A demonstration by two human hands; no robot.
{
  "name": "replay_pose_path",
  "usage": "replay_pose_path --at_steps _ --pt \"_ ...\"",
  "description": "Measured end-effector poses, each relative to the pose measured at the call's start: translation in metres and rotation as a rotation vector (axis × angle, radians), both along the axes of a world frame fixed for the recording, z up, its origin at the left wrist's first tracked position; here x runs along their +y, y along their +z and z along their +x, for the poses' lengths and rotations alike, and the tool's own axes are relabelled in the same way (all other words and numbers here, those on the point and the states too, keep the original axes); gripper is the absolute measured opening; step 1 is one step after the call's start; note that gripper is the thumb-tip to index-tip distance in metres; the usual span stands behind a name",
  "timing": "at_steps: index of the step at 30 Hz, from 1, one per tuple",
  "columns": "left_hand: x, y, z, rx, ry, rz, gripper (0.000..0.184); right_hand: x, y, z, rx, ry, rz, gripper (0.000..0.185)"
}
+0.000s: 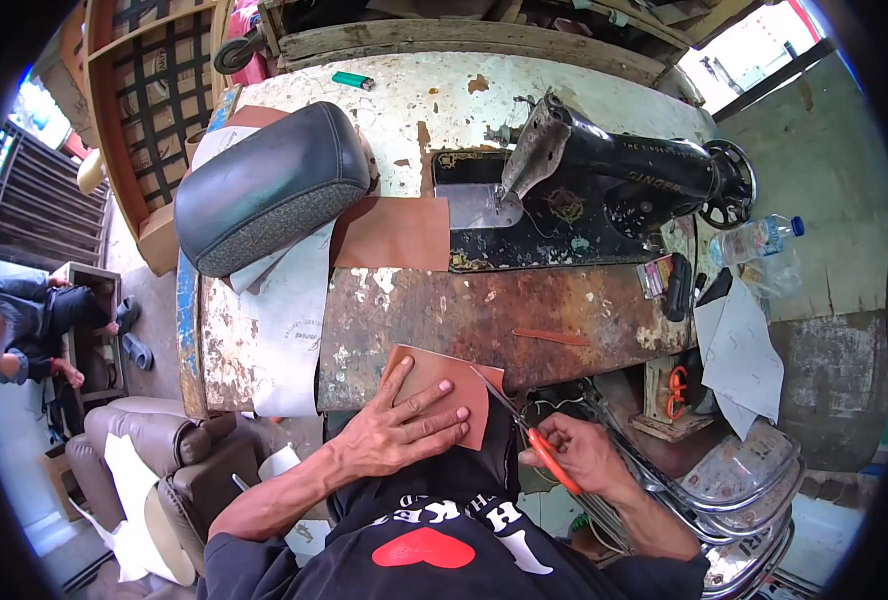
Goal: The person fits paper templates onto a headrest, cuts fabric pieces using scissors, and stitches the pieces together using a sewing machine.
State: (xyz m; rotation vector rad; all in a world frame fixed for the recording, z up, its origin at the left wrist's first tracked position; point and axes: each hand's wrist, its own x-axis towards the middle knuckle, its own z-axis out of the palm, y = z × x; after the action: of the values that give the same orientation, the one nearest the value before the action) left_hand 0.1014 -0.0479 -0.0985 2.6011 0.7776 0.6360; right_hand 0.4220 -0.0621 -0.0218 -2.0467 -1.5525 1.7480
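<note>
A piece of brown leather [477,398] lies over the front edge of the table, one side of it curved. Spread across its top are the fingers of my left hand [404,425], which steadies the piece against my body; the thumb is hidden. My right hand [589,455] is closed around the orange handle of a pair of scissors [549,455]. Their blades point up and left, at the right edge of the leather. A narrow brown strip [551,337] rests on the table beyond.
A black sewing machine [604,195] stands at the back, with brown material [394,235] beside its bed. To the left sits a dark padded cushion [274,190]. A water bottle [754,238] and orange-handled scissors [676,392] are at right. Another person [44,320] sits far left.
</note>
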Motion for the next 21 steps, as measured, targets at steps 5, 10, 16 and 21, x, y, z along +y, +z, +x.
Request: replay_pose_path --at_steps 5,10,16,21 --pt "0.001 0.000 -0.002 0.000 -0.036 0.007 0.043 0.019 0.004 0.004 -0.029 0.120 0.041 0.054" --pt "0.002 0.004 -0.003 0.049 -0.046 -0.006 0.044 0.035 0.008 0.015 -0.014 0.228 0.069 0.056" --pt "0.000 -0.001 -0.005 0.050 -0.055 0.005 0.043 0.053 0.006 0.013 -0.031 0.317 0.094 0.059" --pt "0.002 -0.001 -0.005 0.016 -0.062 -0.028 0.040 0.062 0.013 0.013 -0.017 0.344 0.070 0.059"
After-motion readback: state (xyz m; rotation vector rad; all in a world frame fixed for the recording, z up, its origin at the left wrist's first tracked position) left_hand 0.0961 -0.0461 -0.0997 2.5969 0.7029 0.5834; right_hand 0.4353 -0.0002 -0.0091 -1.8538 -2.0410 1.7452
